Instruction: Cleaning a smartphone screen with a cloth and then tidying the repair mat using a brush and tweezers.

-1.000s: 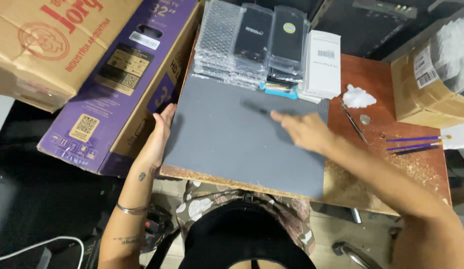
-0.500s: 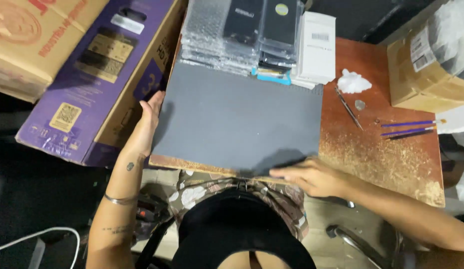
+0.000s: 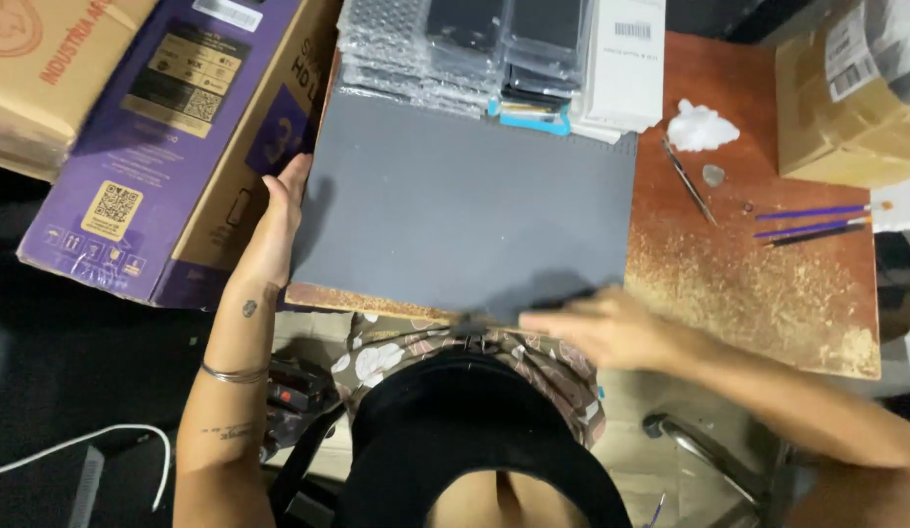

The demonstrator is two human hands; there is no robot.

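On the wooden table [image 3: 768, 254], both hands, fingers flat and open, touch the grey mat [image 3: 465, 220].

Matt grey rubbery mat [image 3: 465, 225] on a worn wooden table [image 3: 758, 284]; glossy purple cardboard box [image 3: 171, 127].

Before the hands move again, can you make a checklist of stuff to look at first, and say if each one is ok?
1. Left hand steadying the grey mat at its left edge: ok.
2. Right hand at the mat's near edge: ok, but it is blurred, so whether it holds a tool: cannot tell.
3. Mat lying flat on the wooden table: ok.
4. Mat's top free of loose things: ok.
5. Stacked wrapped packs crowding the mat's far edge, overlapping it: not ok.
6. Tweezers and purple brushes lying apart from the mat on the right: ok.
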